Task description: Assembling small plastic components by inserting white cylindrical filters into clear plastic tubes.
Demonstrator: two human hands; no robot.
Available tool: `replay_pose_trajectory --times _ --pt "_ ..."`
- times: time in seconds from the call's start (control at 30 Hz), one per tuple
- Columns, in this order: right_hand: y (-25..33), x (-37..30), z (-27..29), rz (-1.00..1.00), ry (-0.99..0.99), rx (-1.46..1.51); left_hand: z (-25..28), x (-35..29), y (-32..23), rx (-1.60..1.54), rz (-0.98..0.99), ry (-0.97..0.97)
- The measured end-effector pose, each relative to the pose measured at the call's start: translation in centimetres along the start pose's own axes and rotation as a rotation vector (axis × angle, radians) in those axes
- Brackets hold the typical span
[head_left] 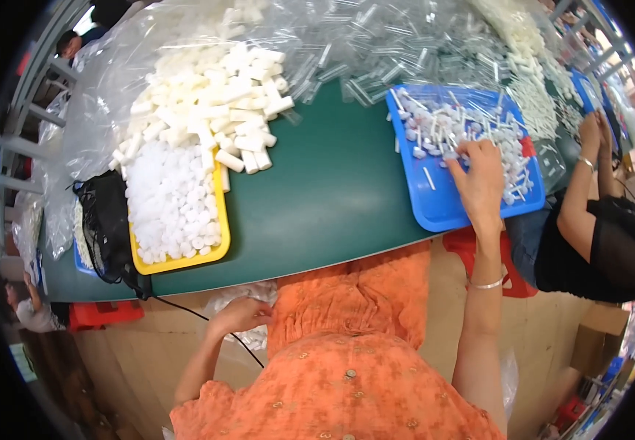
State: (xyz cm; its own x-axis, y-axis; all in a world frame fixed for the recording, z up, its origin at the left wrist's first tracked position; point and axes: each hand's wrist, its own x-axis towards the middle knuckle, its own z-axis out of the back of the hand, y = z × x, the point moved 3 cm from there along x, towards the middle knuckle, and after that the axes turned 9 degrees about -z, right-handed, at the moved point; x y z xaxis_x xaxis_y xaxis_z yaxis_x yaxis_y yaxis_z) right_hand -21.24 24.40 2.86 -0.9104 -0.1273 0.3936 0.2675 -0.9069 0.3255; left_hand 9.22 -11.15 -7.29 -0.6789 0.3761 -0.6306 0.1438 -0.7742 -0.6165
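My right hand [481, 178] reaches into a blue tray [434, 209] on the green table, with its fingers down among a heap of small white plastic parts with thin stems [449, 128]. Whether the fingers grip any part is hidden. My left hand [242, 314] is down below the table's edge, next to my orange dress, with its fingers curled on a clear bag of white pieces [248, 293].
A yellow tray [185, 262] at the left holds small round white pieces, with white cylinders [215, 103] heaped behind it. Clear tubes [376, 51] lie in plastic sheeting at the back. A black bag [108, 220] sits at the left edge. A person in black [596, 235] works at my right.
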Motion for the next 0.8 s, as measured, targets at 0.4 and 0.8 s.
replay_pose_trajectory --times 0.4,0.8 --pt "-0.9 -1.8 0.8 0.008 -0.071 0.255 26.2 12.6 -12.0 0.919 -0.396 -1.079" --pt "2.0 -8.7 -0.4 -0.419 0.249 1.334 27.2 14.4 -8.0 1.048 -0.128 -1.045"
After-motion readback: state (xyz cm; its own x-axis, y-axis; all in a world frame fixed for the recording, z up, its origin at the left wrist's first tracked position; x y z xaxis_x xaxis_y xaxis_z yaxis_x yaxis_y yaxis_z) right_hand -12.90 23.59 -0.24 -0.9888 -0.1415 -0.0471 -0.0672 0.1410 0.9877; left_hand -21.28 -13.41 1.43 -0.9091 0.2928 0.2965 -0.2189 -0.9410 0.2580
